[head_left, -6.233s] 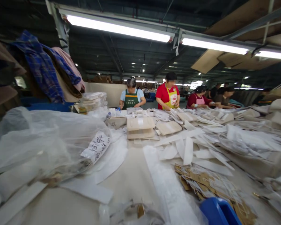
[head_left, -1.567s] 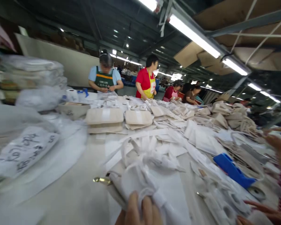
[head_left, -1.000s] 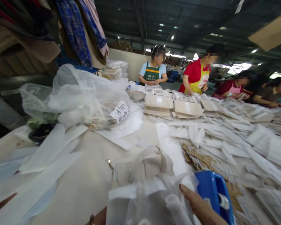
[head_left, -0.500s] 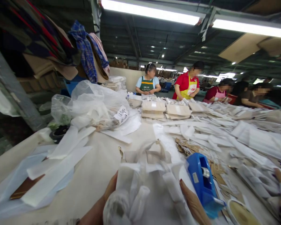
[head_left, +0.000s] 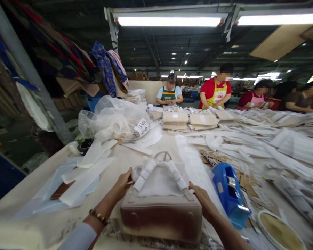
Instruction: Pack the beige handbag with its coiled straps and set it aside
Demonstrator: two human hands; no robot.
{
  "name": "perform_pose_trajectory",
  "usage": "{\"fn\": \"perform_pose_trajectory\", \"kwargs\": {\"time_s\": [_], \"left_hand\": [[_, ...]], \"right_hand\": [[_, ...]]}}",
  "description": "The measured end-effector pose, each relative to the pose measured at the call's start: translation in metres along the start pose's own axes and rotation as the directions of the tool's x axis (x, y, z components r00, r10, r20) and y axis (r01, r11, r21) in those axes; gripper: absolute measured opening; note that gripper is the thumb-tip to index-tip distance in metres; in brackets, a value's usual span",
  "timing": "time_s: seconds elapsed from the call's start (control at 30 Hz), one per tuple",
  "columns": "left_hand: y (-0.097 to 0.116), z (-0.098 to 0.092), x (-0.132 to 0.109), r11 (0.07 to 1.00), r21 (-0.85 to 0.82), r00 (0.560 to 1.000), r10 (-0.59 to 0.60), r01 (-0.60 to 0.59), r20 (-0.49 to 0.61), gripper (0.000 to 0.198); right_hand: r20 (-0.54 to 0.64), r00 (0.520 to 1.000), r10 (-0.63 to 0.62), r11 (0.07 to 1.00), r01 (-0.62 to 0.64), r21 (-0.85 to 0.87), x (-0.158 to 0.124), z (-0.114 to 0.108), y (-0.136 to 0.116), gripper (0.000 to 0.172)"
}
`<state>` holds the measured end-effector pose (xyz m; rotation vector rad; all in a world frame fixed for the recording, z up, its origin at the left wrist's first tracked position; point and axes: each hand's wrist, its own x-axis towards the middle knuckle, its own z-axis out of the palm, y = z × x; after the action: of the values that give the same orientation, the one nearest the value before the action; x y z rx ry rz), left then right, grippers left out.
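In the head view, a boxy bag (head_left: 161, 220) lies on the pale worktable (head_left: 150, 147) directly before the person, its smooth, rounded, glossy brown end facing them. The left hand (head_left: 123, 180) grasps its left edge, fingers curled, and the right hand (head_left: 199, 194) grasps the opposite edge, thumb on top, remaining fingers mostly hidden. Between them, two straps (head_left: 146, 175) sleeved in soft white wrapping slant inward over a flat white sheet (head_left: 160, 180) towards a thin looped handle (head_left: 163, 155). Just right of the right hand stands a hard, shiny blue plastic tape dispenser (head_left: 228, 194); nearer the person is a round, yellowish disc (head_left: 278, 229). Left of the left hand lie long, matt white strips (head_left: 87, 180); beyond them slumps a crinkled, translucent plastic sack (head_left: 114, 116).
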<state>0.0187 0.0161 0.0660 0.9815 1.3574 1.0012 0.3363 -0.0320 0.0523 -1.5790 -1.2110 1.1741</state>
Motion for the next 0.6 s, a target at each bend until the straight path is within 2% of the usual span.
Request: {"fn": "perform_pose_trajectory", "kwargs": {"time_s": [0.07, 0.1, 0.2, 0.27, 0.33, 0.4, 0.6], "left_hand": [[-0.001, -0.016, -0.022, 0.999, 0.047, 0.999, 0.013, -0.011, -0.044, 0.071], [-0.001, -0.022, -0.035, 0.995, 0.091, 0.999, 0.043, -0.041, -0.024, 0.075], [-0.004, -0.03, -0.067, 0.938, 0.273, 0.971, 0.173, -0.213, 0.162, 0.08], [-0.008, -0.027, -0.078, 0.88, 0.369, 0.947, 0.223, -0.298, 0.233, 0.091], [-0.013, -0.022, -0.081, 0.861, 0.403, 0.946, 0.237, -0.31, 0.222, 0.101], [-0.017, -0.019, -0.079, 0.861, 0.409, 0.95, 0.234, -0.302, 0.209, 0.1], [-0.025, -0.018, -0.071, 0.834, 0.412, 0.93, 0.317, -0.367, 0.187, 0.076]], "right_hand": [[-0.023, 1.0, -0.012, 1.0, 0.012, 0.018, -0.016, -0.01, -0.002, 0.061], [-0.022, 0.999, -0.024, 1.0, 0.025, 0.013, -0.023, -0.015, -0.002, 0.063], [0.056, 0.995, -0.079, 0.997, 0.079, -0.007, -0.036, -0.024, 0.001, 0.065], [0.115, 0.989, -0.09, 0.996, 0.088, 0.025, -0.036, -0.022, 0.007, 0.063], [0.134, 0.987, -0.085, 0.994, 0.075, 0.076, -0.033, -0.018, 0.013, 0.063], [0.15, 0.984, -0.098, 0.991, 0.083, 0.102, -0.031, -0.014, 0.015, 0.061], [0.17, 0.959, -0.226, 0.974, 0.22, 0.056, -0.033, -0.016, 0.011, 0.051]]}}
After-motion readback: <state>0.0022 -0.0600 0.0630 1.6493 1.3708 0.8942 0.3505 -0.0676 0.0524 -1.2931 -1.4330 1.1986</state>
